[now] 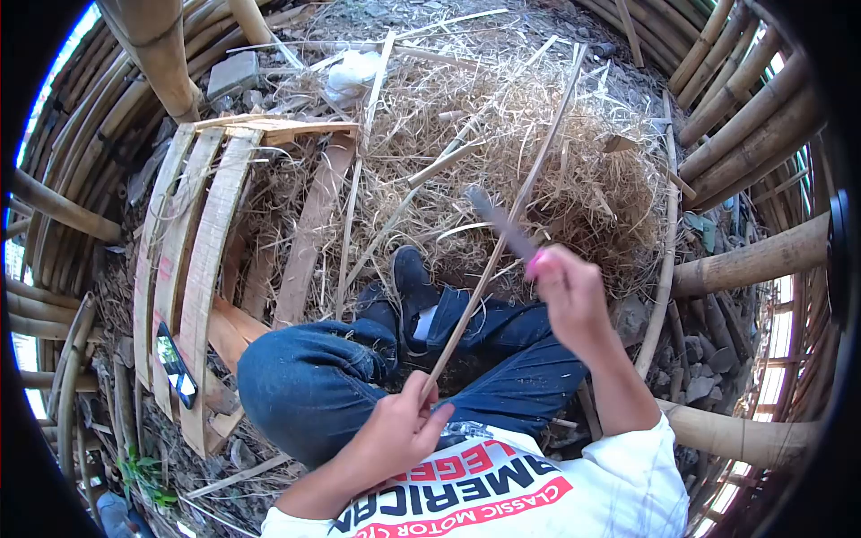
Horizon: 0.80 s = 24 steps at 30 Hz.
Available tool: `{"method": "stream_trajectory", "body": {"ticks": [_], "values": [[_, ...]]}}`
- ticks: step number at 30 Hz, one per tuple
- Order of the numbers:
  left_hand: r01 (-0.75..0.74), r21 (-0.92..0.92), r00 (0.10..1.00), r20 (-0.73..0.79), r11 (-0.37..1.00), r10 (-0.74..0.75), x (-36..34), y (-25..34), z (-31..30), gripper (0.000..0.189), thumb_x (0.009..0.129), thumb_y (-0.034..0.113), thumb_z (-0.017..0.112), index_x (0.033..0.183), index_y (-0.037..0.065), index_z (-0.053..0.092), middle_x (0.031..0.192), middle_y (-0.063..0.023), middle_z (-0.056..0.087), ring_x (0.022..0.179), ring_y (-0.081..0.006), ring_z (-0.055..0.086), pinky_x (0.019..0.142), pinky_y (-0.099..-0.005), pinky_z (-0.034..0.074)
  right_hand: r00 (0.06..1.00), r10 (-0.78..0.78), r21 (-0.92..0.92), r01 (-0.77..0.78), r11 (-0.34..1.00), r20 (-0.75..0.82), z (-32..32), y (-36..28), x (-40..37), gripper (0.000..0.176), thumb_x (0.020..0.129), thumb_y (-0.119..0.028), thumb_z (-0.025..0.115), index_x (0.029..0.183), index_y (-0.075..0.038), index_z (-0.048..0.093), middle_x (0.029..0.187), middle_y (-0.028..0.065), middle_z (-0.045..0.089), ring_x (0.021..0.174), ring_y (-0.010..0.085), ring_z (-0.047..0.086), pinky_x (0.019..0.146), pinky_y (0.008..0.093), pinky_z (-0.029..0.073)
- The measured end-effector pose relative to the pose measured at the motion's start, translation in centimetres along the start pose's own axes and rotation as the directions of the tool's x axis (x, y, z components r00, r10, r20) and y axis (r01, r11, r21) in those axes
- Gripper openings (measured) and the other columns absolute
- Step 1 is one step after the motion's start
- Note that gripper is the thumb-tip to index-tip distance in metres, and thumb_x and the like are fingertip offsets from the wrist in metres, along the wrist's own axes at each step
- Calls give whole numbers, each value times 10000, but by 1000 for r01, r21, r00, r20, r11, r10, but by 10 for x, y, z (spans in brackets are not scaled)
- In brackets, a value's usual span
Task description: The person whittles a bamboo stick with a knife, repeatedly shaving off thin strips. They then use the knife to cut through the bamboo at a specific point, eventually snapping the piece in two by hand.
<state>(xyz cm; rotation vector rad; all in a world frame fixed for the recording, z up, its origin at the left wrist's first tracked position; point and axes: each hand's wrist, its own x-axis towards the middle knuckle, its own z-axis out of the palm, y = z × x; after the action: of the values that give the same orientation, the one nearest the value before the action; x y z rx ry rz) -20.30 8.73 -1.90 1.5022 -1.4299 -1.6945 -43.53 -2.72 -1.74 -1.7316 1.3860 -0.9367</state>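
Note:
My left hand (405,427) is closed around the lower end of a long, thin bamboo strip (499,247), close to my lap. The strip slants up and away to the right, over my legs and past a heap of shavings (583,193). In my right hand (571,291) is a knife (508,226), its pink handle inside my closed fingers. The blade, slightly blurred, points up and left and overlaps the middle of the strip in this view.
A wooden slatted pallet (211,242) stands to my left, with a phone (176,366) on it. Bamboo poles (753,258) line both sides. A concrete block (232,75) and a white plastic bag (352,73) lie at the back. Rubble (704,368) is at the right.

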Motion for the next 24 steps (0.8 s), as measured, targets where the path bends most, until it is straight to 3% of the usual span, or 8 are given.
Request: {"method": "stream_trajectory", "body": {"ticks": [3,5,9,14,18,21,23,24], "values": [[97,-9,993,72,995,-97,6,2,8,212,889,98,631,923,10,441,531,-26,427,474,-90,411,463,-265,348,996,0,-56,5,998,85,4,9,-7,344,1014,-251,472,810,-1,590,576,-10,444,525,47,397,485,239,321],[104,-17,990,93,994,-102,7,0,13,208,889,99,630,925,9,446,515,-34,433,461,-108,438,464,-279,370,984,175,-50,-176,983,-12,-9,14,1,359,1014,-260,469,776,-10,566,564,-7,426,525,50,383,478,246,309],[12,26,998,61,1000,-13,9,-7,16,209,879,89,635,929,2,452,529,-107,511,432,-182,495,455,-314,393,958,250,-30,-248,968,138,-2,15,-11,385,1022,-278,450,758,-16,549,554,-20,408,521,52,372,473,249,299],[-38,110,999,38,993,34,10,-11,18,208,876,74,626,958,5,449,562,-147,562,517,-291,624,503,-380,477,929,350,102,-362,927,117,-7,11,1,389,1023,-288,448,755,-20,536,622,-27,462,563,50,400,498,236,322],[16,133,999,50,991,-23,10,-15,16,217,876,75,628,969,6,445,596,-189,583,570,-350,644,527,-402,500,893,363,-16,-372,928,268,1,18,-5,382,1022,-281,443,759,-23,545,607,-25,462,556,50,403,501,234,331],[-60,116,998,25,991,58,10,-14,15,219,874,76,629,971,5,446,595,-187,583,564,-350,642,525,-408,495,906,405,101,-417,903,119,4,19,0,366,1015,-261,455,759,-19,556,611,-9,491,571,58,440,509,236,346],[-8,173,1000,19,985,5,11,-18,13,223,870,77,634,969,4,448,588,-177,579,538,-336,632,512,-401,486,949,205,10,-213,977,240,26,28,-23,380,1021,-265,442,760,-14,555,603,-2,484,560,64,429,500,239,342],[-8,153,1000,18,988,5,10,-20,13,228,869,77,635,974,4,447,586,-176,575,528,-333,626,504,-400,480,915,262,9,-278,961,305,29,29,-27,387,1024,-272,437,772,-5,560,600,7,483,551,75,435,490,245,338]]}}
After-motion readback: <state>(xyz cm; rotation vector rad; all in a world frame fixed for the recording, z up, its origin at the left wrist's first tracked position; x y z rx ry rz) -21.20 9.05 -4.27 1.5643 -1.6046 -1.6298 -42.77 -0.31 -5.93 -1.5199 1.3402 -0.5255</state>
